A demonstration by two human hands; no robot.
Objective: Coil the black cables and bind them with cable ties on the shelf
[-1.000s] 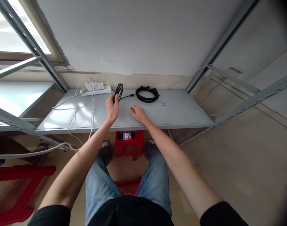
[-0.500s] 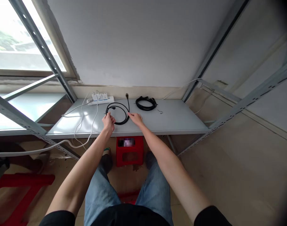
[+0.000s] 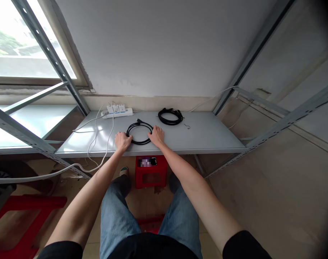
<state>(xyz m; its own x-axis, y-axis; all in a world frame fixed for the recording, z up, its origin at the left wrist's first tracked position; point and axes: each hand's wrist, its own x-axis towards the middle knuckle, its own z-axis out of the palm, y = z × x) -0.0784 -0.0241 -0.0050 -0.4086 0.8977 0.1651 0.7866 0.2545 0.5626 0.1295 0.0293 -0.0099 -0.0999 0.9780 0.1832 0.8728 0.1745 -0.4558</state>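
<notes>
Now both hands rest at a black cable coil.
Left hand (image 3: pixel 122 140) touches the cable coil (image 3: pixel 139 128) on the shelf (image 3: pixel 207 133), fingers loosely curled; right hand (image 3: pixel 156 135) lies open against its other side.

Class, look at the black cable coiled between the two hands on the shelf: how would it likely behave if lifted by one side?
The black cable is thin and loosely looped, so it would probably sag and uncoil. It looks light. Lying flat on the shelf, it seems unlikely to roll.

Grey metal shelf (image 3: pixel 207 135) vs white wall (image 3: pixel 158 46); window (image 3: pixel 15 46) left, daylight.
</notes>
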